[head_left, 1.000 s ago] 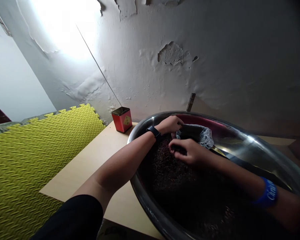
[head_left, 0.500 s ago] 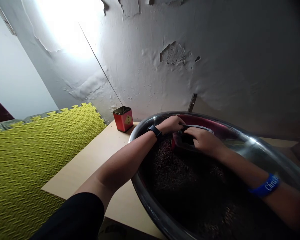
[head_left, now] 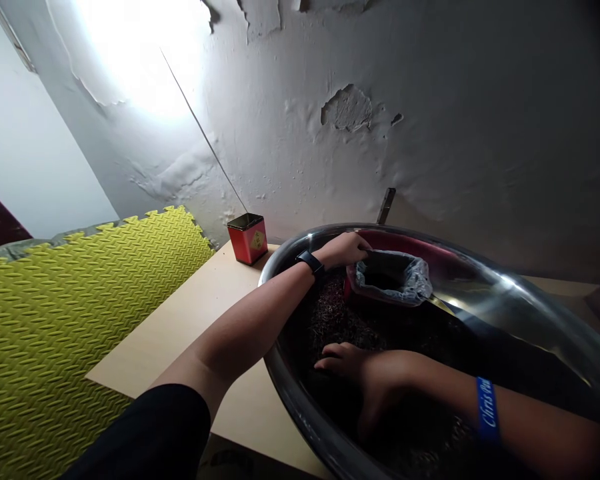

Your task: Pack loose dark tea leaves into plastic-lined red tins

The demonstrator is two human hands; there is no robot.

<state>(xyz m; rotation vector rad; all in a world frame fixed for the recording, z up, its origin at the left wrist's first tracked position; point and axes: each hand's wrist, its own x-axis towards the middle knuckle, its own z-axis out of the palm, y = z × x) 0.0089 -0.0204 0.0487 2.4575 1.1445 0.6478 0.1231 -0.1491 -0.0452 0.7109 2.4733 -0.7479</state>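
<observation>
A large steel basin (head_left: pixel 300 413) holds dark loose tea leaves (head_left: pixel 340 320). At its far side sits a red container lined with a silvery foil bag (head_left: pixel 395 279), mouth open. My left hand (head_left: pixel 343 248), with a black watch at the wrist, pinches the bag's left rim. My right hand (head_left: pixel 360 363), with a blue wristband up the arm, lies low in the leaves at the basin's near side, fingers stretched out and pressed into the pile.
A small red tin (head_left: pixel 249 239) stands on the pale wooden table (head_left: pixel 180 320) left of the basin. A yellow foam mat (head_left: pixel 70 313) covers the surface further left. A peeling white wall (head_left: pixel 430 133) rises close behind. A thin wire runs down toward the tin.
My right hand left the bag's mouth and dropped toward me into the leaves at the basin's near side. My left hand stayed on the bag's rim.
</observation>
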